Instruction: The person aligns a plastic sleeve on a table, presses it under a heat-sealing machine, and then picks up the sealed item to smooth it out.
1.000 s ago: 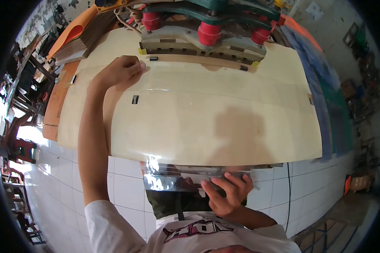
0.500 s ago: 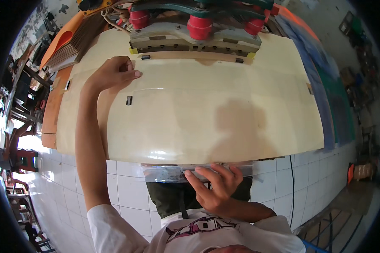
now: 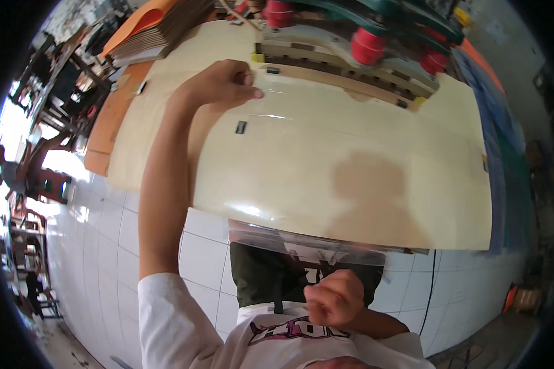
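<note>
Cream and shiny, a big sheet [image 3: 289, 178] lies over most of the desk [image 3: 108, 132], in the middle of the frame. Orange-brown wood of the desk peeks out at the left. At the lower right is a brown lump [image 3: 527, 300] that may be a box; it is too small to tell what is in it.

The left hand [image 3: 226, 85] is above the middle of the frame, a bit to the left, low over the sheet. Its fingers are curled under and its thumb sticks out to the right, a little apart from them. I cannot tell if it pinches anything. The right hand [image 3: 335, 298] is at the bottom, right of the middle, in front of the white shirt [image 3: 178, 320]. Its fingers are pressed together in a loose fist, and its inside is hidden. Just above that hand, clear film [image 3: 301, 246] hangs at the near edge of the desk.

A green press [image 3: 345, 12] with red knobs [image 3: 367, 46] fills the top right. Yellow tape [image 3: 257, 57] sits at its left corner, near the left hand. A small black block [image 3: 241, 127] lies on the sheet below the left hand, and another is by the tape. At the upper left is a brown stack [image 3: 166, 31] with an orange sheet [image 3: 135, 24] curled on top.
</note>
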A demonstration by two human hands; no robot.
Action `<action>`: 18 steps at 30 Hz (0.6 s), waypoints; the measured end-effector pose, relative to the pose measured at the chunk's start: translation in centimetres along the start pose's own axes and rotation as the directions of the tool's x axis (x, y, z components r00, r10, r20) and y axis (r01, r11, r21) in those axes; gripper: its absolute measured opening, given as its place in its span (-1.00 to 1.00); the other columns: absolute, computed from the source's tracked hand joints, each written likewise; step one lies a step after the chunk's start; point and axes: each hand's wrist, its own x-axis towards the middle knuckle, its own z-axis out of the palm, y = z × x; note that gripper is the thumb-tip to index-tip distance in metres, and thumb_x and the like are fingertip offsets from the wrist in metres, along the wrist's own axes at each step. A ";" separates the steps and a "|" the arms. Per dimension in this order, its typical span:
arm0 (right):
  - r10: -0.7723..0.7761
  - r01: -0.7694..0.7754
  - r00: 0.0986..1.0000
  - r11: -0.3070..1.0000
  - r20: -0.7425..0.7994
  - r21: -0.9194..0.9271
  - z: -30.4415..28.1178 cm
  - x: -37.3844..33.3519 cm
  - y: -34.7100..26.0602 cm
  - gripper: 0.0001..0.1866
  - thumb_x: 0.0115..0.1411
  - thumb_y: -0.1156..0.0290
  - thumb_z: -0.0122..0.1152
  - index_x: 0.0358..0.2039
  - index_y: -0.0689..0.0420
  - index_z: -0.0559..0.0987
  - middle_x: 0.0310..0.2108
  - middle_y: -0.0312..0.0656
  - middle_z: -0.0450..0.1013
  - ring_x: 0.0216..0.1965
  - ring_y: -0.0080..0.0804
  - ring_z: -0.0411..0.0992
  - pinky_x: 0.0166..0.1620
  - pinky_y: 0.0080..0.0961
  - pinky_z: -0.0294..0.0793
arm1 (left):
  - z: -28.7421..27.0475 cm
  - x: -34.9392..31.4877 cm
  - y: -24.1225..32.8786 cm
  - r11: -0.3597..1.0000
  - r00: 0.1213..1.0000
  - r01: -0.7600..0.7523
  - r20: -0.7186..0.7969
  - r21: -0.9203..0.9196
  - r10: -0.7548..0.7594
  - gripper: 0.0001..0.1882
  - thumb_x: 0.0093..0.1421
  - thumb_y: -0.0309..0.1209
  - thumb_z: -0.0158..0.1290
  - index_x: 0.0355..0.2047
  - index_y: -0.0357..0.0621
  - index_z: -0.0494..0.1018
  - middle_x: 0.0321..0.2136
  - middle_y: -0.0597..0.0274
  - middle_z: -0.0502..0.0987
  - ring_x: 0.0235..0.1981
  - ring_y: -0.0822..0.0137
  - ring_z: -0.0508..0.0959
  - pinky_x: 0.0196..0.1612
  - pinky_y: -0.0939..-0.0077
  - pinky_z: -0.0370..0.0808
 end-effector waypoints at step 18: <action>0.629 -0.728 0.633 0.286 0.450 0.623 0.5 1.5 1.1 -0.46 0.44 0.08 -0.14 -0.16 0.37 0.59 -0.42 0.03 0.59 -0.53 -0.33 0.55 -0.39 -0.49 0.58 | -0.1 -0.2 -0.5 0.999 0.999 0.035 -0.022 0.041 -0.034 -0.61 0.12 -0.11 0.29 -0.49 -0.15 0.42 -0.60 0.37 0.46 -0.53 0.48 0.40 -0.44 0.50 0.37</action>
